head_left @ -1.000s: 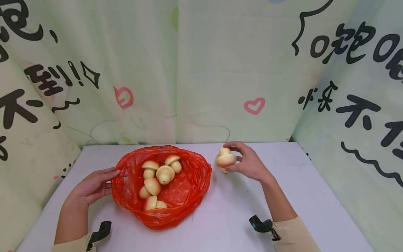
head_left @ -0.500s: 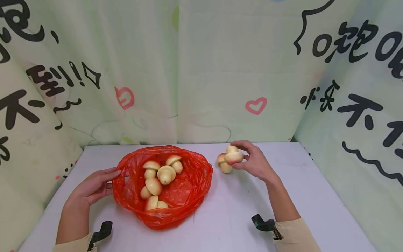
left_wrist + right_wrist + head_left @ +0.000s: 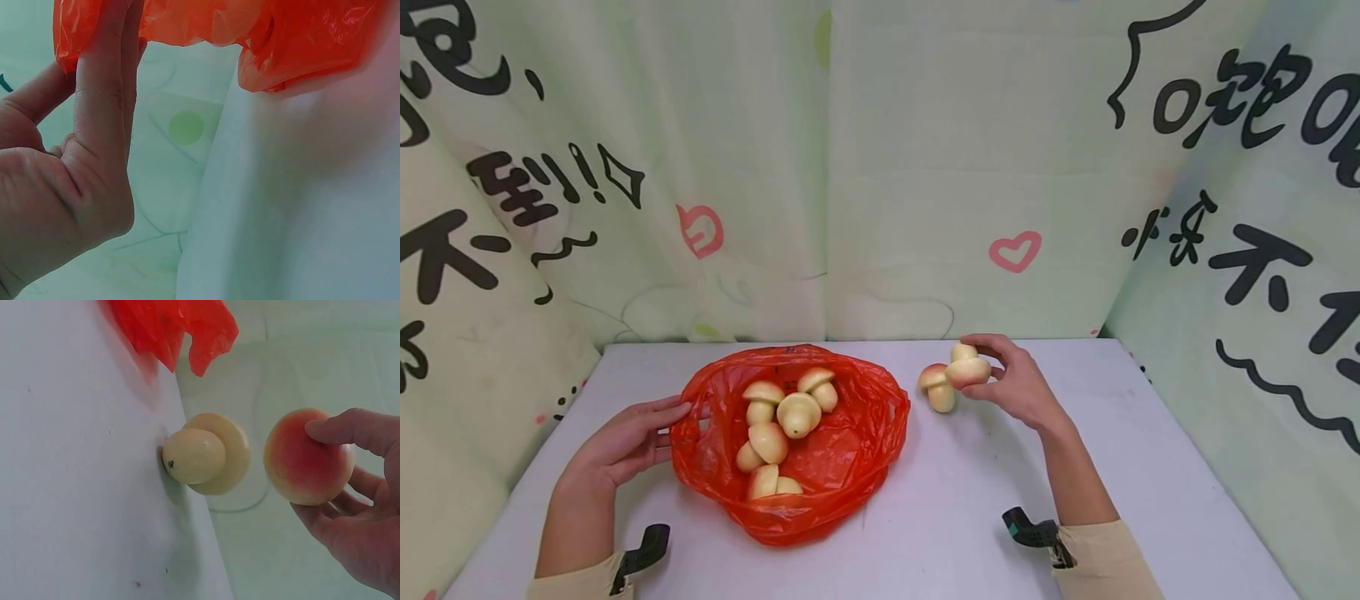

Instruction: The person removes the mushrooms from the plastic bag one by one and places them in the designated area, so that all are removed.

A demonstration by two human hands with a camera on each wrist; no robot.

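Observation:
In the head view my left hand (image 3: 628, 446) holds the left rim of an opened red plastic bag (image 3: 850, 467), its fingers against the film. The left wrist view shows those fingers (image 3: 100, 100) reaching up to the red film (image 3: 187, 25); their tips are hidden. Several cream mushrooms (image 3: 798, 415), some with pinkish caps, lie inside the bag. My right hand (image 3: 1017, 385) grips another mushroom (image 3: 967, 372) by its cap, above the table. Right beside it a second mushroom (image 3: 940, 396) stands on the table, cap up. The right wrist view shows the held mushroom's red-blushed cap (image 3: 307, 457) between thumb and fingers.
A white table (image 3: 947, 517) carries the bag and the standing mushroom. Pale green printed curtains (image 3: 910, 192) with black lettering close in the back and both sides. A black wrist camera (image 3: 1028, 529) sits at the right sleeve, another (image 3: 643, 550) at the left.
My right hand has moved slightly right with its mushroom, away from the standing mushroom, which was mostly hidden before and now shows beside it. The left hand and bag look the same.

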